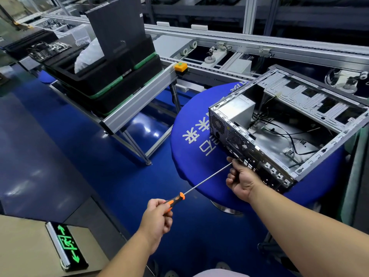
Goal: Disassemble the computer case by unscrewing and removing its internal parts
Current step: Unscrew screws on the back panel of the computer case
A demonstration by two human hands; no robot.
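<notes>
**Head view: screwdriver lined up on the rear panel of the case**

The left hand [157, 217] is curled round the orange-and-black handle of a long screwdriver [203, 181], whose thin shaft runs up and away to the right hand [240, 179]. The right hand's fingers are curled at the tip end of the shaft, steadying it against the lower rear panel of the computer case [287, 124]; the tip itself and the screw it meets are hidden behind those fingers.

To do this step well, the person would likely keep the shaft in line with the screw, press inward while turning, and let the right hand guide the tip so it does not slip off. Catching the loosened screw with the same fingers would save it from dropping to the floor.

The case lies on its side on the round blue bench [191, 124], just beyond the right hand, its open side up. Inside, a grey power supply [238, 110] sits in the far-left corner and loose black cables [287, 134] trail across the bottom plate.

Far beyond the left hand, stacked black trays [111, 76] on an aluminium rack hold a white bag [87, 54] and an upright dark panel [115, 27].
</notes>
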